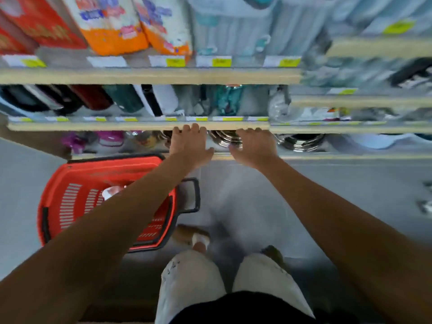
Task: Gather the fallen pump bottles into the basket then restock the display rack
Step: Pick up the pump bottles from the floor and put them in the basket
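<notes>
A red basket (77, 181) with black handles stands on the grey floor at the left, under my left forearm. Something pale, perhaps a pump bottle (112, 191), lies inside it, blurred and partly hidden by the arm. My left hand (190, 145) and my right hand (253, 146) reach side by side toward the low shelf of the display rack (140, 126). Both are palm down with fingers spread and nothing in them. The whole view is motion-blurred.
The rack holds flasks and bottles (126, 98) on the middle shelf, orange and red packs (112, 26) higher up, and steel bowls (299, 141) on the lowest shelf. My legs and feet (198, 242) stand on the floor just right of the basket.
</notes>
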Motion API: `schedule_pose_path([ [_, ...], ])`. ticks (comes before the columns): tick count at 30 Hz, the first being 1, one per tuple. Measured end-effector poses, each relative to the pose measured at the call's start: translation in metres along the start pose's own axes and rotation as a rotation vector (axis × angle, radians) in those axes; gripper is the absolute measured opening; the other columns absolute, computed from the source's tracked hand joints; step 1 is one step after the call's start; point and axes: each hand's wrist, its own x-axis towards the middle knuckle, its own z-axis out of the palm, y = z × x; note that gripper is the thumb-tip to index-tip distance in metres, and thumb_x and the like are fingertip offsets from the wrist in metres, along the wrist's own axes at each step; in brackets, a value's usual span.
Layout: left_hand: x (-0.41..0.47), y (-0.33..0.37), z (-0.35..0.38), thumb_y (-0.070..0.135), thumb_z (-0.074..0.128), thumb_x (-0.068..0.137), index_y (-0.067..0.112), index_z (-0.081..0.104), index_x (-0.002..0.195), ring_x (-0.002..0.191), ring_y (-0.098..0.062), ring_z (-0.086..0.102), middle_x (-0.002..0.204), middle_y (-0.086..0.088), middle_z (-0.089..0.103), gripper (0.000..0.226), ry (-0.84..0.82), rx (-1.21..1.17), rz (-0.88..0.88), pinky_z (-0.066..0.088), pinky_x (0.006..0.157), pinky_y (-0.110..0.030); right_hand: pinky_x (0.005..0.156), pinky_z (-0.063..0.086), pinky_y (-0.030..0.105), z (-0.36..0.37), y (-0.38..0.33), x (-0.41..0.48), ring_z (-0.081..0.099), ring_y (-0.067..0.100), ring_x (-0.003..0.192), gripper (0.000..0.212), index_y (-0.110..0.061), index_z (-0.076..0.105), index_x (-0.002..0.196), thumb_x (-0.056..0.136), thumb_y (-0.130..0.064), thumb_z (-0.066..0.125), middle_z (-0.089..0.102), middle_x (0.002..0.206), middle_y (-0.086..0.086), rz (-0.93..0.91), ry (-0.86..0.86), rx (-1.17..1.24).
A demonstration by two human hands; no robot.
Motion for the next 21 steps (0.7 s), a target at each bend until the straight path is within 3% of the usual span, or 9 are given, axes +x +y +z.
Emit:
schedule_pose_path([
  [12,0.000,0.393,-0.079,0.047,0.047,0.090,0.012,0.044,0.133,0.123,-0.032,0.044,0.133,-0.010,0.049,0.056,0.096,0.098,0.435,0.035,0.097,-0.044,0.084,0.046,0.034,-0.037,0.340,-0.216,0.061,0.029,0.109,0.042,-0.020,0.061,0.117,0.087,-0.048,0.051,0.067,0.112,0.006,0.456,0.168,0.144],
  [21,0.006,0.622,-0.107,0.042,0.049,0.087,0.012,0.046,0.131,0.123,-0.032,0.045,0.131,-0.011,0.051,0.053,0.110,0.150,0.708,0.035,0.097,-0.044,0.085,0.044,0.035,-0.045,0.533,-0.324,0.060,0.029,0.109,0.043,-0.016,0.058,0.117,0.088,-0.047,0.050,0.066,0.112,0.009,0.714,0.170,0.183],
])
